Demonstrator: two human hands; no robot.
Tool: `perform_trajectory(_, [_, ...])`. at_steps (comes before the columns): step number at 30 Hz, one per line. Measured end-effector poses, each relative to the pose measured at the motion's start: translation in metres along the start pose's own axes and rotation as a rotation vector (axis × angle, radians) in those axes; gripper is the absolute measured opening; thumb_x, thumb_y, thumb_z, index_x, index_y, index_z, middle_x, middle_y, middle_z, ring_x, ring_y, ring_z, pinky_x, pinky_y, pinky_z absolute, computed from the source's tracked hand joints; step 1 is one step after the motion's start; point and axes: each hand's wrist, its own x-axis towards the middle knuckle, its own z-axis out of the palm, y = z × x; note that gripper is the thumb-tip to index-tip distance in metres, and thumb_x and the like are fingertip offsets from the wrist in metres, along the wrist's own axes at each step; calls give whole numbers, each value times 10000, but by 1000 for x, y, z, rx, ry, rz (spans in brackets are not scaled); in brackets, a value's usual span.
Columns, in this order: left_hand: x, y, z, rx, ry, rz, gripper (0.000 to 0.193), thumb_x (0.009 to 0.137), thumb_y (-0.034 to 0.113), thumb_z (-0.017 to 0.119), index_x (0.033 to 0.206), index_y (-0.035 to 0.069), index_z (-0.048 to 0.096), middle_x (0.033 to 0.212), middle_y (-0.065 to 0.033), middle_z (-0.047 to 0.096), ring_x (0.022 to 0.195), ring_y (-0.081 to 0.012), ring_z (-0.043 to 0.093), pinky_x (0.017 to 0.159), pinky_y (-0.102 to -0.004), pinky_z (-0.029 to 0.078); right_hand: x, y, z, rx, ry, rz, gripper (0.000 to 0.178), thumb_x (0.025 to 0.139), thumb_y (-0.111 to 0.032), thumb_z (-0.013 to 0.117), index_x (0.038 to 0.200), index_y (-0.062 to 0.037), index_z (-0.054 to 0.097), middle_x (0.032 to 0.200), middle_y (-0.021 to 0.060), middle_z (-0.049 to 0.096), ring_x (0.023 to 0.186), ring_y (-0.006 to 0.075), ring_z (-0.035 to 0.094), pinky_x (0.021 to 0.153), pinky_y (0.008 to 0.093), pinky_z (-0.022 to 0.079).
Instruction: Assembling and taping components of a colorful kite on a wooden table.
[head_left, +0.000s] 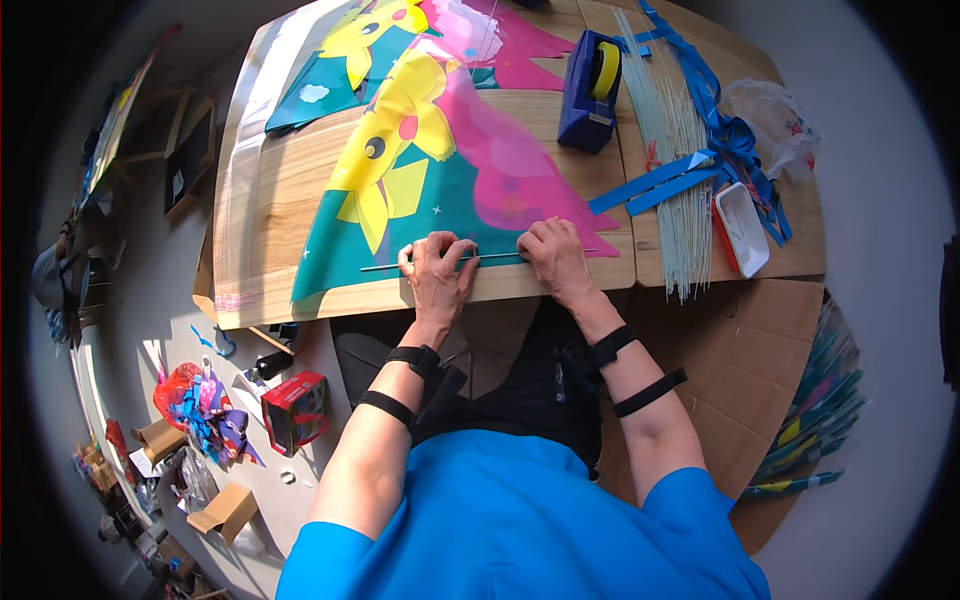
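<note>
A triangular kite sail (400, 225) lies on the table, green and pink with a yellow cartoon figure. Across its near edge runs a thin dark rod (500, 256). My left hand (438, 275) pinches the rod left of its middle, fingers bent and pressed together. Farther right, my right hand (558, 262) grips the same rod near its right end, over the pink corner. Both hands rest low against the sail. Beyond it lie more printed sails (315, 95) of the same kind, partly overlapped.
A blue tape dispenser (582, 125) stands behind. At right are a bundle of thin white rods (680, 200), blue strips (705, 80), a white tray (742, 228) and a clear plastic bag (775, 110). Cardboard (745, 345) stands below the table's right side; boxes (295, 410) litter the floor at left.
</note>
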Motion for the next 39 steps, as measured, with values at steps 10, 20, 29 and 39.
perform_trajectory(10, [0, -2, 2, -34, 36, 1, 220, 762, 201, 745, 968, 209, 669, 1012, 2, 539, 1018, -206, 509, 983, -453, 263, 0, 0, 0, 26, -6, 7, 53, 779, -98, 614, 812, -121, 579, 824, 53, 551, 899, 254, 561, 918, 422, 394])
perform_trajectory(20, [-4, -5, 4, -38, 73, -12, 221, 758, 211, 743, 961, 195, 656, 1013, -3, 532, 1015, -219, 507, 983, -462, 255, 2, -4, -1, 26, -6, -17, 96, 759, -85, 636, 815, -122, 567, 812, 43, 536, 869, 249, 550, 890, 408, 396])
perform_trajectory(29, [-3, -5, 5, -39, 52, -13, 225, 751, 229, 749, 950, 193, 650, 1025, -1, 537, 1027, -219, 506, 991, -467, 254, 1, -1, -1, 6, -14, -12, 82, 769, -102, 629, 815, -124, 565, 813, 49, 540, 873, 253, 555, 882, 411, 397])
perform_trajectory(39, [-3, -3, -5, -57, -20, -38, 405, 730, 231, 770, 1107, 188, 627, 1089, -13, 529, 1098, -217, 484, 1022, -459, 228, 1, -4, -3, -3, -7, -23, 98, 774, -95, 640, 828, -110, 560, 831, 57, 546, 897, 257, 561, 894, 417, 400])
